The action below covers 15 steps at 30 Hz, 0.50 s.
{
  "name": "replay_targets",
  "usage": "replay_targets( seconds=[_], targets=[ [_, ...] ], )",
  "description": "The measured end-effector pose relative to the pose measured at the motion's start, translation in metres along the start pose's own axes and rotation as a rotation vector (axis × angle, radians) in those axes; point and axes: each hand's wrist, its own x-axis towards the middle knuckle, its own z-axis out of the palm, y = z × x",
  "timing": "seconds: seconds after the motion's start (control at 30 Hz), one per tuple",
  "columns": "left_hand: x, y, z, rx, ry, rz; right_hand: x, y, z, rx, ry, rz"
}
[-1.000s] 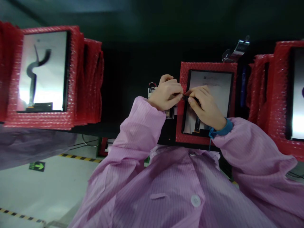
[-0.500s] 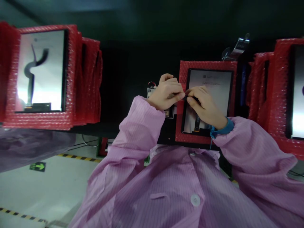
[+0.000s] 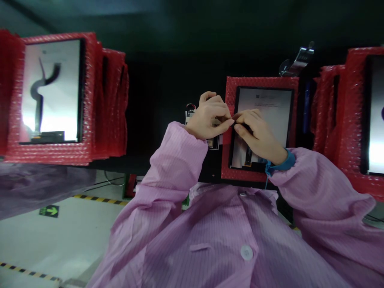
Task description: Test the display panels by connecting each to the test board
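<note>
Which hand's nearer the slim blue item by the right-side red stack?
Right. The right hand is over the middle screen, left of the blue item; the left hand is farther left, by the screen's left edge.

On the worktop (image 3: 150, 100), a display panel (image 3: 274, 120) lies on a bubble-wrap sheet (image 3: 227, 160), between a left stack (image 3: 112, 104) and a nearer right stack (image 3: 352, 120). A device (image 3: 213, 144) sits left of the sheet, partly beneath the left hand (image 3: 211, 116); a metal object (image 3: 298, 62) lies behind the sheet's right corner.

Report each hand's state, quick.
Left hand: curled, fingertips drawn close together; whether it holds anything cannot be told.
Right hand: curled above the screen; its grip is hidden, so cannot be told.
</note>
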Motion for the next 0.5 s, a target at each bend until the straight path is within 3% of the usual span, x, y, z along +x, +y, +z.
replay_targets(
  seconds=[0.27, 0.33, 0.4, 0.5],
  targets=[
    [0.001, 0.003, 0.001, 0.062, -0.012, -0.102, -0.002, 0.002, 0.003, 0.022, 0.028, 0.009],
    [0.001, 0.006, -0.002, 0.106, 0.043, -0.090, -0.003, 0.001, 0.001, 0.053, 0.031, 0.032],
    [-0.002, 0.012, -0.007, 0.157, 0.208, -0.085, -0.005, -0.001, -0.002, 0.084, 0.066, 0.048],
    [-0.016, 0.031, -0.009, 0.236, 0.586, -0.169, -0.008, -0.002, -0.009, 0.061, 0.188, 0.043]
  ],
)
